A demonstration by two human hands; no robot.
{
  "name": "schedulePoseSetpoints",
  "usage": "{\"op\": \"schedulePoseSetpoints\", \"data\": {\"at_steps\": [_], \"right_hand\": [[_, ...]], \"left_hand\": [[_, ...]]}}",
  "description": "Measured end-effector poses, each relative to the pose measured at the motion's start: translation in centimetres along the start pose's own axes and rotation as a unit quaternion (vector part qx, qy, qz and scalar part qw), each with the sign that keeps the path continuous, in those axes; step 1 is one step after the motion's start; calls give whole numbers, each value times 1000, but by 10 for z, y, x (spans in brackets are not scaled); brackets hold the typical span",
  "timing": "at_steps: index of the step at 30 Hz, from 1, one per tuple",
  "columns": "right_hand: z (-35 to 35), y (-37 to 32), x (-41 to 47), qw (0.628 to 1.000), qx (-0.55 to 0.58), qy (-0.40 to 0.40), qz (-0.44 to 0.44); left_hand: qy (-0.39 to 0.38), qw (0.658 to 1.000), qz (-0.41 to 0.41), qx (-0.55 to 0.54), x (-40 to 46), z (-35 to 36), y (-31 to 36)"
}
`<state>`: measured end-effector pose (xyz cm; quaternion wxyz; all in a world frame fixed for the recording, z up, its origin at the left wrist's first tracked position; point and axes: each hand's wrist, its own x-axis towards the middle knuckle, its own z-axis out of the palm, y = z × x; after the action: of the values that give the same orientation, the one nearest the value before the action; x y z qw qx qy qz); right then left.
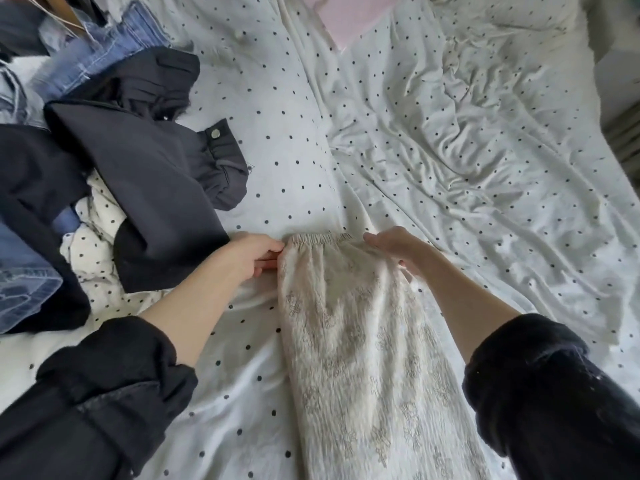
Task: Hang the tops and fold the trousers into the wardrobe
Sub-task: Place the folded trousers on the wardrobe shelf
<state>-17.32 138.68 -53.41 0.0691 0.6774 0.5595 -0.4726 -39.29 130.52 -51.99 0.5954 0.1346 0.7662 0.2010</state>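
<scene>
The left hand [254, 252] pinches the left end of the elastic waistband, its fingers curled round the fabric edge, while the right hand [394, 245] grips the waistband's right end with fingers tucked under the cloth. Between them lie the cream trousers [363, 348], patterned with faint grey motifs, stretched flat on the bed with the waistband farthest from the person and the legs running back toward the bottom edge of the view. Beneath them is a white sheet with black dots [294, 140], rumpled toward the right. Just left of the left hand sits a dark grey garment [149, 188] with a snap-buttoned cuff, part of a heap that also holds blue denim [104, 46] and another dotted white cloth [93, 244].
</scene>
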Motion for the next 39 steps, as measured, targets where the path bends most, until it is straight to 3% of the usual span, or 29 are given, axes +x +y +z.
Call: {"op": "schedulePoseSetpoints", "data": {"at_steps": [6, 10, 13, 19, 23, 29, 35, 39], "right_hand": [[6, -2, 12, 996, 40, -79, 12], [0, -5, 18, 987, 104, -119, 11], [0, -8, 18, 984, 76, -156, 32], [8, -7, 15, 985, 123, -119, 7], [-3, -13, 2, 954, 237, -178, -39], [-27, -45, -22, 988, 65, -15, -140], [-52, -32, -84, 967, 17, 80, -241], [-50, -9, -133, 926, -126, 199, -295]], "left_hand": [[-93, 994, -43, 21, 2, -13, 3], [-89, 993, -58, 42, 9, -9, 5], [-70, 995, -60, 38, 11, -6, 4], [-31, 999, 7, 27, 8, -2, 14], [-16, 995, 89, 41, -3, -5, 28], [18, 982, 160, 100, -21, -9, 41], [-2, 939, 316, 136, -79, -6, 35], [34, 884, 418, 209, -119, -1, 12]]}}
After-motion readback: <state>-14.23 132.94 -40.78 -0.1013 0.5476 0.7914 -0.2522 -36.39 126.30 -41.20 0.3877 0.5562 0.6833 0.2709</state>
